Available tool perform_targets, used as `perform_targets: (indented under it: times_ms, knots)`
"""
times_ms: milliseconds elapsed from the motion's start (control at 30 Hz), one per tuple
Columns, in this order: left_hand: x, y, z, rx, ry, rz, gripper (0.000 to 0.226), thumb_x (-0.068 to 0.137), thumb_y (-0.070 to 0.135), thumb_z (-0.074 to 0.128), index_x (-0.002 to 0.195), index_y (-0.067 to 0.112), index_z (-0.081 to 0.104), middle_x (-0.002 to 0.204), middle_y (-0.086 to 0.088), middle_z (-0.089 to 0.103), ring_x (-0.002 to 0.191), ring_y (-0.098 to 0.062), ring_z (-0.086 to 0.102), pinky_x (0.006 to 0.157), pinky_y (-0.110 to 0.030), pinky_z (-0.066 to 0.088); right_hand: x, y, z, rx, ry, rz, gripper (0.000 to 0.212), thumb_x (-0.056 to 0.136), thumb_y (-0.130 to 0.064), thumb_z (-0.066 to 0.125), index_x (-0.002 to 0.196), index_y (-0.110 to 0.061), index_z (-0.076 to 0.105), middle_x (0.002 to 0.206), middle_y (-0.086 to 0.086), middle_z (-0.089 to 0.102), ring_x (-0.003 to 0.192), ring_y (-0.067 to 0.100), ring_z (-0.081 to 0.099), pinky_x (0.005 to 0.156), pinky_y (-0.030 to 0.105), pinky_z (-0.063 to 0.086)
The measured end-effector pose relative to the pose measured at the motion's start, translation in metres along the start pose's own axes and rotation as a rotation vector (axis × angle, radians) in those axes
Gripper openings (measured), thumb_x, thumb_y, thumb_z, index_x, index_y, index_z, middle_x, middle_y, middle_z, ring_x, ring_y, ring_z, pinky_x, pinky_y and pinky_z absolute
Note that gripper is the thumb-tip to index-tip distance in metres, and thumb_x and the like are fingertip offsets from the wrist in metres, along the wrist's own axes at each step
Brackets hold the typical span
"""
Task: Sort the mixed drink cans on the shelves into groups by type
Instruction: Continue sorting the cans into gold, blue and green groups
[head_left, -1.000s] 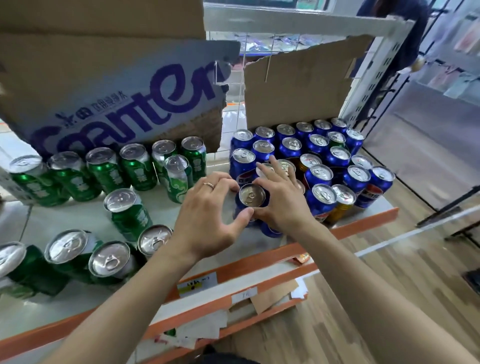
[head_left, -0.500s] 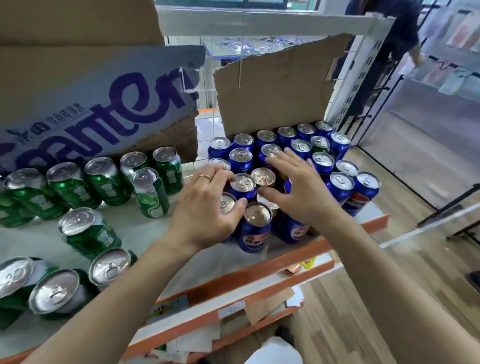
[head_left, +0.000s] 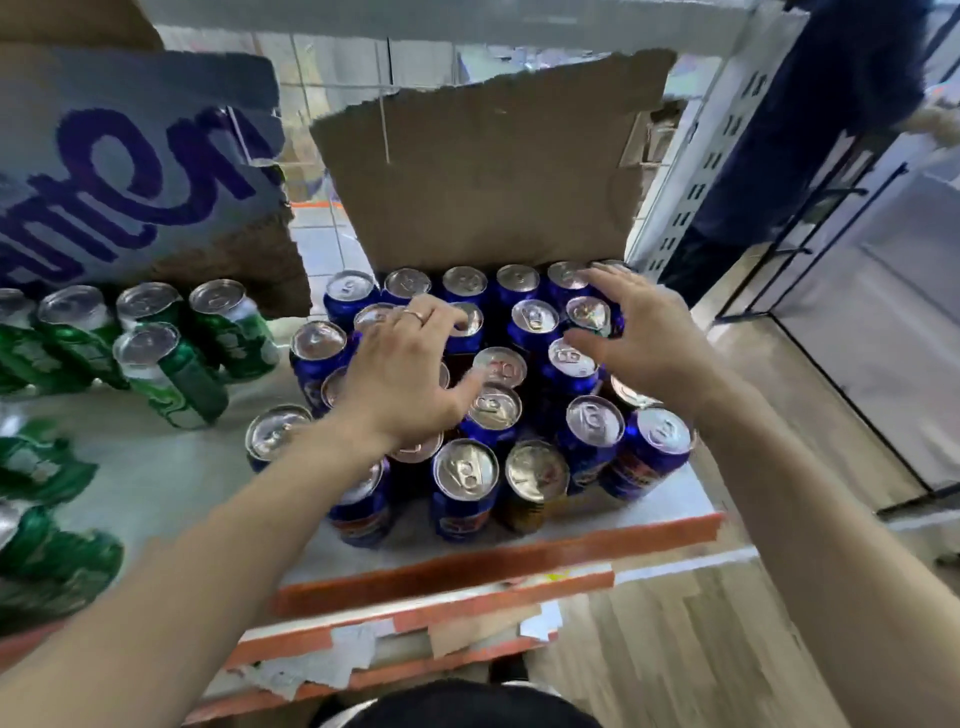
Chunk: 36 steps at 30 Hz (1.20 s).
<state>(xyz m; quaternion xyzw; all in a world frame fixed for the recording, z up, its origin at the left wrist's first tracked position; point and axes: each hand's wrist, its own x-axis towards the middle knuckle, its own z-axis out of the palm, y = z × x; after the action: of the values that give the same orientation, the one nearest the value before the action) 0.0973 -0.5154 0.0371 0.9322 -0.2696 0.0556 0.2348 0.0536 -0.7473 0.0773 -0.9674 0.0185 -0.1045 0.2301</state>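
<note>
Both hands moved deeper over the blue aluminium drink cans (head_left: 465, 470) on the white shelf (head_left: 156, 467): left hand (head_left: 402, 384) spread flat on tops, right hand (head_left: 641, 332) loosely cupped around a green-sided can (head_left: 589, 317); green cans (head_left: 171, 374) sit left.

Purple lettering "nten", cut off at the frame edge, on grey cardboard sheet (head_left: 130, 171), up-left of both hands. Can labels too blurred to read.

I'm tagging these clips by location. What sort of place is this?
Probably a shop or its stockroom. Blue cans and green cans stand massed on a metal shelf with an orange price-strip edge, torn cardboard cartons behind them, and a perforated shelving upright beside.
</note>
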Motion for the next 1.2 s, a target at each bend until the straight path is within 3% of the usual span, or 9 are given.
perform_targets:
  times_ms: [133,233,367,500,667,833,1000,1133,1200]
  knots:
    - [0.015,0.02,0.016,0.023,-0.032,-0.08,0.058,0.081,0.054,0.049,0.128,0.02,0.054,0.125,0.003,0.056,0.117,-0.021,0.053,0.1,-0.044,0.042,0.015,0.031,-0.015,-0.017,-0.016,-0.049,0.06,0.087,-0.026,0.074,0.141,-0.013,0.053,0.146,0.006,0.051,0.138,0.019,0.043,0.112,0.019,0.025]
    - [0.022,0.029,0.027,0.056,-0.07,-0.114,0.056,0.085,0.055,0.052,0.13,0.022,0.053,0.131,0.004,0.053,0.12,-0.019,0.052,0.1,-0.042,0.037,0.021,0.048,-0.02,-0.019,-0.04,-0.062,0.062,0.086,-0.028,0.075,0.141,-0.011,0.052,0.142,0.006,0.055,0.132,0.022,0.049,0.112,0.029,0.035]
    - [0.028,0.043,0.036,0.145,-0.133,-0.168,0.056,0.089,0.054,0.057,0.136,0.024,0.049,0.137,0.002,0.052,0.119,-0.024,0.054,0.098,-0.04,0.037,0.03,0.064,-0.014,-0.031,-0.1,-0.082,0.061,0.083,-0.022,0.076,0.14,-0.013,0.054,0.138,0.005,0.059,0.128,0.021,0.053,0.107,0.027,0.036]
    - [0.035,0.052,0.044,0.264,-0.189,-0.224,0.059,0.087,0.057,0.057,0.136,0.025,0.049,0.13,-0.002,0.057,0.114,-0.028,0.057,0.092,-0.041,0.043,0.04,0.074,-0.002,-0.09,-0.183,-0.069,0.066,0.083,-0.022,0.075,0.144,-0.017,0.05,0.137,0.011,0.059,0.126,0.032,0.054,0.108,0.043,0.041]
    - [0.048,0.065,0.052,0.367,-0.334,-0.29,0.053,0.086,0.043,0.064,0.131,0.02,0.047,0.127,-0.001,0.055,0.113,-0.032,0.055,0.076,-0.038,0.039,0.058,0.084,0.016,-0.296,-0.276,-0.049,0.065,0.082,-0.031,0.072,0.141,-0.02,0.048,0.127,0.005,0.064,0.123,0.029,0.053,0.112,0.052,0.029]
    - [0.056,0.068,0.054,0.307,-0.355,-0.367,0.039,0.082,0.022,0.066,0.107,0.017,0.036,0.097,-0.003,0.05,0.085,-0.029,0.046,0.066,-0.037,0.038,0.066,0.085,0.023,-0.336,-0.283,-0.069,0.059,0.083,-0.032,0.073,0.134,-0.01,0.051,0.125,0.009,0.061,0.122,0.029,0.051,0.103,0.045,0.032]
    - [0.056,0.061,0.051,0.249,-0.343,-0.344,0.039,0.082,0.026,0.069,0.111,0.017,0.044,0.099,-0.002,0.05,0.089,-0.028,0.054,0.067,-0.037,0.04,0.071,0.089,0.029,-0.405,-0.266,-0.073,0.059,0.08,-0.044,0.073,0.129,-0.016,0.056,0.123,0.005,0.06,0.128,0.027,0.045,0.113,0.065,0.006]
    - [0.059,0.061,0.026,0.164,-0.344,-0.307,0.055,0.077,0.041,0.078,0.122,0.026,0.051,0.111,0.0,0.056,0.102,-0.027,0.057,0.085,-0.042,0.051,0.069,0.091,0.019,-0.393,-0.246,-0.148,0.061,0.076,-0.049,0.076,0.124,-0.017,0.057,0.118,0.004,0.06,0.125,0.026,0.046,0.111,0.051,0.028]
    - [0.061,0.062,0.005,0.146,-0.314,-0.251,0.056,0.073,0.044,0.079,0.12,0.029,0.052,0.111,0.0,0.059,0.103,-0.028,0.059,0.089,-0.046,0.052,0.069,0.087,0.004,-0.291,-0.182,-0.162,0.062,0.072,-0.051,0.08,0.118,-0.015,0.061,0.113,0.004,0.061,0.116,0.026,0.051,0.094,0.039,0.044]
